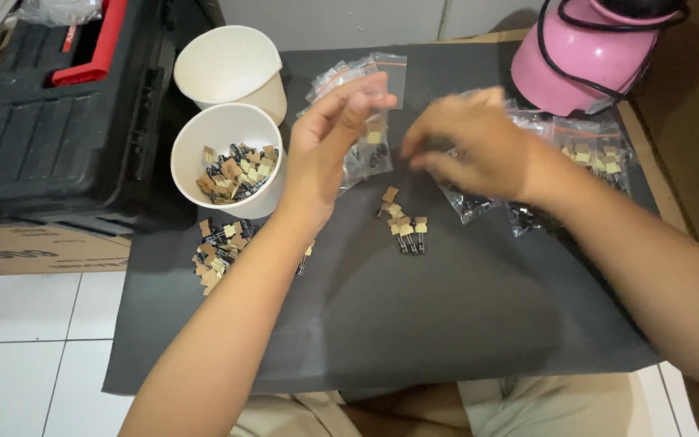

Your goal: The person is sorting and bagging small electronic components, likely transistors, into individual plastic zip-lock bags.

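1. the left hand (327, 146) is raised above the dark mat (414, 324), its fingers (355, 101) closed in a pinch on the top of a small clear bag (368, 150) that hangs below them with a few small parts inside.
2. the right hand (471, 150) is just beside that bag, blurred; its fingers are curled, and i cannot tell whether they grip anything.
3. under the right hand and past its wrist lie more clear bags (592, 154) filled with the same small parts.
4. between the two hands, on the mat, lies a small loose group of parts (404, 222), each a dark piece with a tan paper tab.
5. a bigger pile of such parts (218, 251) lies at the mat's left edge, just below a white cup (196, 142) that holds more of them.
6. a second white cup (232, 65), with nothing visible inside, stands behind the first, touching it.
7. a black toolbox (50, 137) with a red handle sits to the left, off the mat.
8. a pink helmet (576, 57) with a black strap rests at the mat's far right corner.
9. the mat lies on a white tiled floor (26, 356).
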